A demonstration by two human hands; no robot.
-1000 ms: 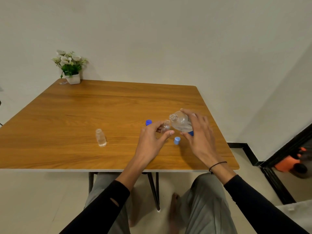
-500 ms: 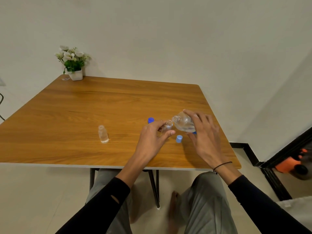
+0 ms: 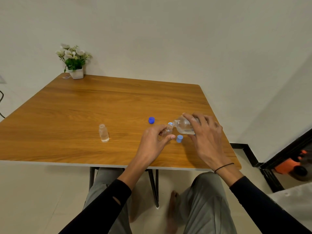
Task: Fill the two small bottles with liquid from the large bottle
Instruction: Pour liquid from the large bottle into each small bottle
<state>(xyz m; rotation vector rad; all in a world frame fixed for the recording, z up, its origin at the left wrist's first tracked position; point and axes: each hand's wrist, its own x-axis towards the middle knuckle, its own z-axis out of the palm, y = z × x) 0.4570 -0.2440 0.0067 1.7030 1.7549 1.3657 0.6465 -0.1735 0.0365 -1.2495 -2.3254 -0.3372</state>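
1. head view, right hand [image 3: 205, 135]: fingers curled over the top and thumb under the body of the large bottle [image 3: 184, 127], a clear plastic bottle held tipped to the left, its open neck pointing at the mouth of the bottle in the other hand. clear liquid lies in the lower side of the tipped body. a thin black band [image 3: 223, 167] circles the wrist.
2. head view, left hand [image 3: 154, 142]: thumb and fingers pinch a small bottle [image 3: 168, 130] by its body, just above the table; the bottle leans slightly right, its open mouth meeting the neck of the large bottle. most of the small bottle is hidden behind the fingers, so its fill level cannot be told.
3. head view, second small bottle [image 3: 103, 133]: stands upright and uncapped on the wooden table [image 3: 84, 115], well left of both hands, untouched; it looks to hold clear liquid.
4. head view, caps: a dark blue cap [image 3: 151, 120] lies on the table beyond the left hand; a light blue cap [image 3: 179, 138] stands between the two hands, just below the meeting necks; a sliver of another light blue cap [image 3: 170, 123] shows behind the small bottle's mouth.
5. head view, surroundings: a white pot of white flowers [image 3: 75, 62] sits at the far left corner of the table against the wall. black sleeves and grey trousers fill the lower frame.
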